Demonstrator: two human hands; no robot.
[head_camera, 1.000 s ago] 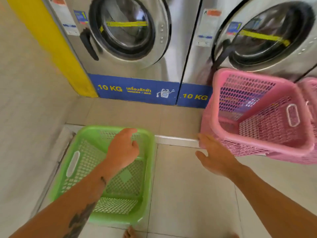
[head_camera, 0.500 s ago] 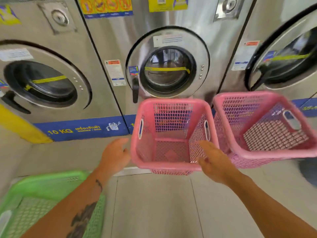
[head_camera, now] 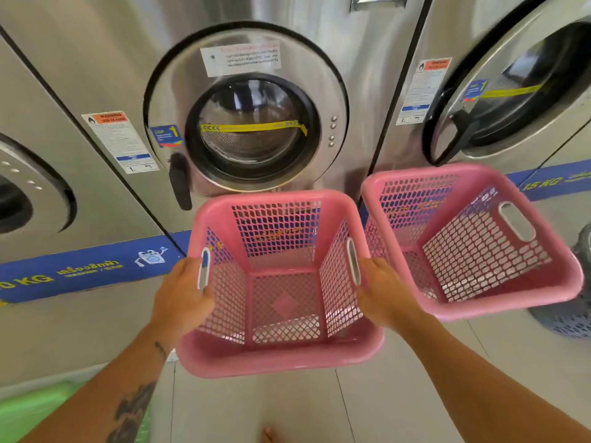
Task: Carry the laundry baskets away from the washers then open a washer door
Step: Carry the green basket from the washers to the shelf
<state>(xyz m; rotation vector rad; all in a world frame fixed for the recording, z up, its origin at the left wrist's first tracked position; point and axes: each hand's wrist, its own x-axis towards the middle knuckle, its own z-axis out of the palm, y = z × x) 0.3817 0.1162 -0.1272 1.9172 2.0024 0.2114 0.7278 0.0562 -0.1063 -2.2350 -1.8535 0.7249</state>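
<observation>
An empty pink laundry basket (head_camera: 281,356) sits in front of the middle washer. My left hand (head_camera: 180,297) is pressed against its left side at the handle slot. Against the right side, by the other handle slot, lies my right hand (head_camera: 382,294). A second pink basket (head_camera: 499,302) stands to its right, tilted toward me. Behind them the middle washer door (head_camera: 246,107) is shut, round and steel, with a black handle (head_camera: 179,182) on its left. The green basket (head_camera: 28,407) lies at the bottom left, partly behind my left forearm.
Steel washers stand in a row, one at the left (head_camera: 28,193) and one at the right (head_camera: 518,91), both shut. A grey basket (head_camera: 569,318) shows at the right edge behind the second pink basket. Pale floor tiles (head_camera: 256,410) run toward me, with my bare toe (head_camera: 267,434) on them.
The view has swung right from the green basket to the pink one. Both hands went from hovering near the pink basket to gripping its two sides, and I am closer to the washer.
</observation>
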